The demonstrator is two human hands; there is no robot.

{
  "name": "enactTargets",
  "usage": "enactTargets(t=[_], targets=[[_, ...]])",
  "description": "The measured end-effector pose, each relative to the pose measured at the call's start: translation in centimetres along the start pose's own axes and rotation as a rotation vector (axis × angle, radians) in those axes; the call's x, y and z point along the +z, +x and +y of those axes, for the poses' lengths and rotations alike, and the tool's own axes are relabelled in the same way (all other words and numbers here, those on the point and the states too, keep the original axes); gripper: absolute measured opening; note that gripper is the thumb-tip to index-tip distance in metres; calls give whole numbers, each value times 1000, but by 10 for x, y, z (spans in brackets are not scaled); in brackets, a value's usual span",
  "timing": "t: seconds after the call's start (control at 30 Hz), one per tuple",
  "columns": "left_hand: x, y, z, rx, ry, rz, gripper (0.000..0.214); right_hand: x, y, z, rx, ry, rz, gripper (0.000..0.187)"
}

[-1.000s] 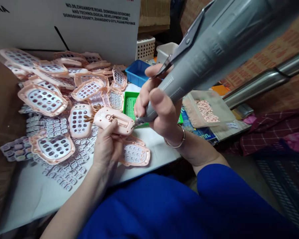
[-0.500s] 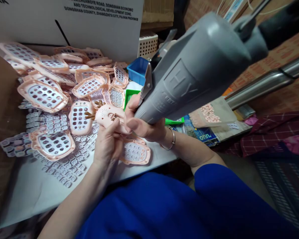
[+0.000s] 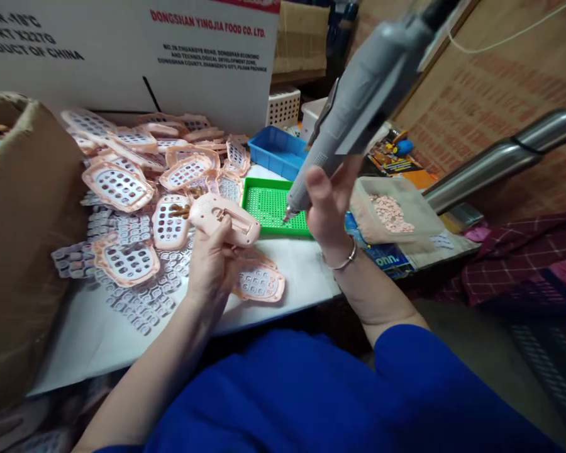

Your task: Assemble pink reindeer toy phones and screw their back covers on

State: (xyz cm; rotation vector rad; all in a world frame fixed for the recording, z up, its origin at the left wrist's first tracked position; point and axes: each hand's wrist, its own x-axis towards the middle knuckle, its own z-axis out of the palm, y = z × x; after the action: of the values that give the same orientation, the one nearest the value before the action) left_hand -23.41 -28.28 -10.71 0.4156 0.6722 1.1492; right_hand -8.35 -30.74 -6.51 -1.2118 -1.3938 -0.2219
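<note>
My left hand (image 3: 212,261) is closed around a pink plastic toy phone (image 3: 226,217). Its back faces up, showing an open battery compartment, and brown antlers stick out at its left end. In my right hand (image 3: 330,204) is a grey electric screwdriver (image 3: 342,119), gripped near its lower end. The tip points down over a green perforated tray (image 3: 276,231), apart from the toy phone. Under my left hand lies a pink front shell (image 3: 261,283) with a keypad in it. Whether the tip touches the tray I cannot tell.
Pink shells (image 3: 117,182) are heaped at the back left, with grey keypad sheets (image 3: 144,302) in front. A blue tray (image 3: 278,151) stands behind the green one. At right are a clear tub (image 3: 396,214) of small pink parts and a metal pipe (image 3: 504,151). A cardboard box (image 3: 23,251) borders the left.
My right hand has moved the electric screwdriver away from the toy phone, to the right over the green tray. The toy phone's battery compartment is now uncovered to view. The camera view has shifted.
</note>
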Motion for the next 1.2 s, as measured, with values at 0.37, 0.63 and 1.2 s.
enactTargets(t=[0.37,0.63,1.2], targets=[[-26,-45,16,-51,185,-309,37,4,-76,-33,-50,171,-441,31],[-56,-53,6,286,166,-130,34,21,-97,-57,810,758,-602,54],[-191,-144,102,-116,696,399,49,-16,-77,-24,529,279,-595,35]])
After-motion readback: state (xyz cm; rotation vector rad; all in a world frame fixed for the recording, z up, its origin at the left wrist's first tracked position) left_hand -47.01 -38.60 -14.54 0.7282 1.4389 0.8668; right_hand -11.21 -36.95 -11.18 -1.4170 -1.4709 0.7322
